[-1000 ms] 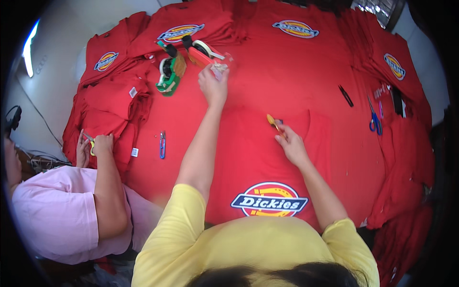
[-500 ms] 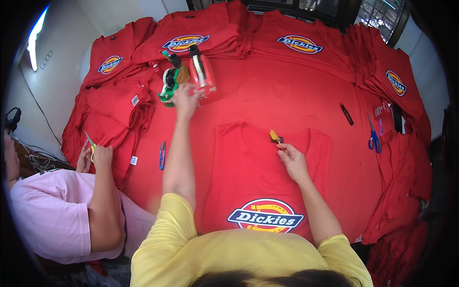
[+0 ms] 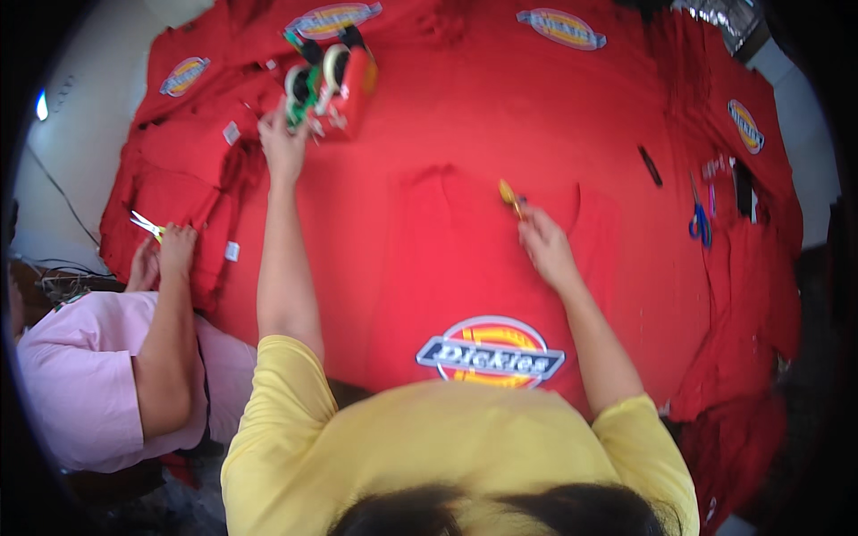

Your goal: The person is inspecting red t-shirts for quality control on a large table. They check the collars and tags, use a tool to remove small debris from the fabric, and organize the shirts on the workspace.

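My left hand (image 3: 284,147) reaches to the back left, fingers and thumb around the near end of a green tape dispenser (image 3: 301,96); its fingertips are blurred. A red tape dispenser (image 3: 357,89) stands against the green one's right side. Pinched in my right hand (image 3: 547,243) is a small tool with a yellow-orange end (image 3: 508,193), its lower part hidden by my fingers. That hand hovers over the neckline of a red shirt (image 3: 483,268), which lies flat in front of me with its printed logo near my body.
Red shirts (image 3: 572,67) with logos line the far edge. On the right lie blue-handled scissors (image 3: 700,223), a dark slim tool (image 3: 650,166) and more red cloth (image 3: 733,313). At left a person in pink (image 3: 98,375) holds yellow-handled scissors (image 3: 147,225) near piled red garments (image 3: 174,174).
The view has tipped down, so the scene sits higher. My left hand has moved left onto the green dispenser. The red dispenser sits closer against it. My right hand still holds the small tool.
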Tool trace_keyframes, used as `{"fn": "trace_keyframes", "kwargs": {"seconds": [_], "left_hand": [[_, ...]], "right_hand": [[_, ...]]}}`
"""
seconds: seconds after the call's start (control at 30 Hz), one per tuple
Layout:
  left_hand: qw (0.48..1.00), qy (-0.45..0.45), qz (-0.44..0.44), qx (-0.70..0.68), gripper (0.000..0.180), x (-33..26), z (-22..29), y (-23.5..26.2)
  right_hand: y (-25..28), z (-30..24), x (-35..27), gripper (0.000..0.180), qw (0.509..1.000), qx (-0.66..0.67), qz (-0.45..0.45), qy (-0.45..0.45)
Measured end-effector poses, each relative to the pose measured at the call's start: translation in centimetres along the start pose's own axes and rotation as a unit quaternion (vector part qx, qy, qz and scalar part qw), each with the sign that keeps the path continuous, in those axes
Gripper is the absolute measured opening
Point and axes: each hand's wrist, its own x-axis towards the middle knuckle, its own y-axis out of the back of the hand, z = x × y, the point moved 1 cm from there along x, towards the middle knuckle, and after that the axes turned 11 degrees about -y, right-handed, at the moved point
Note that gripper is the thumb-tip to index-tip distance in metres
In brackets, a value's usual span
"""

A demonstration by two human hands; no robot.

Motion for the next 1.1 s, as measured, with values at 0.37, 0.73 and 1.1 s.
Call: {"fn": "trace_keyframes", "kwargs": {"seconds": [0.37, 0.73, 1.1], "left_hand": [[0.945, -0.094, -0.291, -0.113, 0.05, -14.1, 20.6, 0.3], [0.928, -0.086, -0.359, -0.04, 0.083, -14.8, 20.3, -0.5], [0.935, -0.095, -0.341, -0.039, 0.085, -15.1, 20.3, -0.7]], "right_hand": [[-1.1, -4.8, -2.3, 0.042, 0.974, -0.199, -0.103, 0.046], [-1.6, -4.5, 1.6, 0.042, 0.887, -0.401, -0.143, 0.181], [-1.5, -5.7, 3.6, 0.04, 0.896, -0.367, -0.183, 0.17]]}}
